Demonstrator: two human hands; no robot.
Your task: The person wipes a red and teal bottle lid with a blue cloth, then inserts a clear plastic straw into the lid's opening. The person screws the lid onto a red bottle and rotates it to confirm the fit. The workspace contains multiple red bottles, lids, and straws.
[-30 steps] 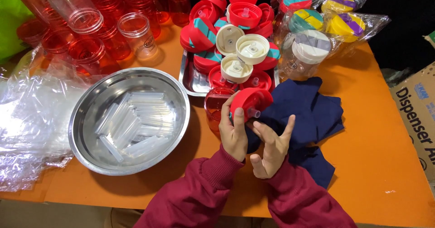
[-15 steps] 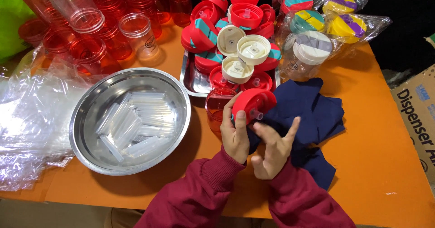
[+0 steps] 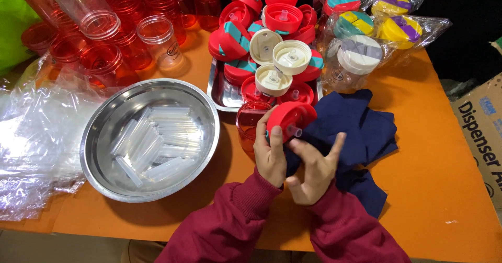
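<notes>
Near the lower middle of the frame the person's left hand [image 3: 270, 156] holds a red lid [image 3: 291, 121] tilted on edge, its fingers curled along the lid's left rim and the thumb behind it. A short clear spout sticks out of the lid's underside toward the right hand [image 3: 312, 170], whose thumb and forefinger close in on that spout while the other fingers [image 3: 335, 147] fan out loosely over a dark blue cloth [image 3: 361, 132]. Whether the thumb and forefinger actually touch the spout I cannot tell. Just behind the left hand, touching the lid's lower edge, stands a small red translucent bottle [image 3: 249, 126] on the orange tabletop [image 3: 439, 179].

To the left sits a round steel bowl [image 3: 104, 137] holding a heap of clear plastic tubes [image 3: 151, 143]. Crumpled clear plastic bags [image 3: 36, 143] lie at the left edge. In the upper left of the frame red and clear bottles [image 3: 115, 33] lie and stand bunched together. Upper middle, a metal tray [image 3: 222, 93] carries a pile of lids, mostly red with teal flaps, and three white lids [image 3: 277, 59] on top. To the upper right are bagged lids [image 3: 387, 22] in yellow, purple, teal and white. A cardboard box [image 3: 483, 132] pokes in at the right edge.
</notes>
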